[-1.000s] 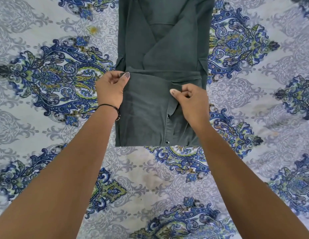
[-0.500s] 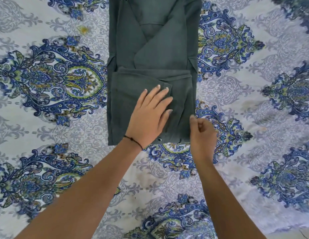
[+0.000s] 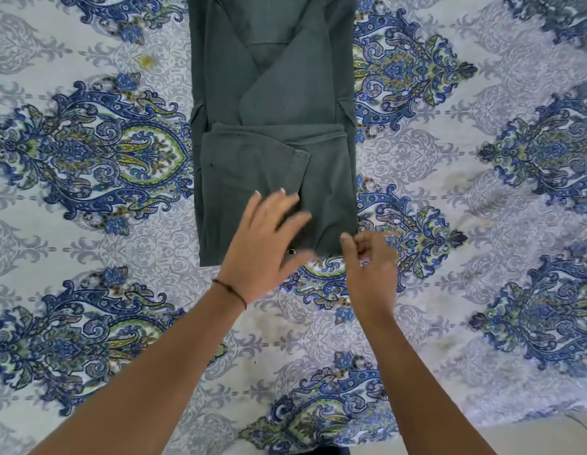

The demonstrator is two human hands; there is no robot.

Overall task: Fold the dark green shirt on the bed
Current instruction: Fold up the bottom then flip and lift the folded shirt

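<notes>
The dark green shirt (image 3: pixel 272 119) lies on the bed in a narrow strip, its sides folded in and its bottom part folded up over the middle. My left hand (image 3: pixel 265 244), blurred and with a thin black band at the wrist, lies flat with fingers spread on the near edge of that folded part, beside a metal snap (image 3: pixel 291 251). My right hand (image 3: pixel 367 261) sits at the shirt's near right corner, where its curled fingers and thumb pinch the cloth.
The bedsheet (image 3: pixel 88 159) is pale grey with large blue and green paisley motifs and spreads out on both sides of the shirt. Its near edge and a strip of light floor (image 3: pixel 548 435) show at the bottom right.
Both hands let go of the fold's top edge and came toward me. The left hand flattened on the folded part and slid down to its near edge. The right hand moved to the near right corner.
</notes>
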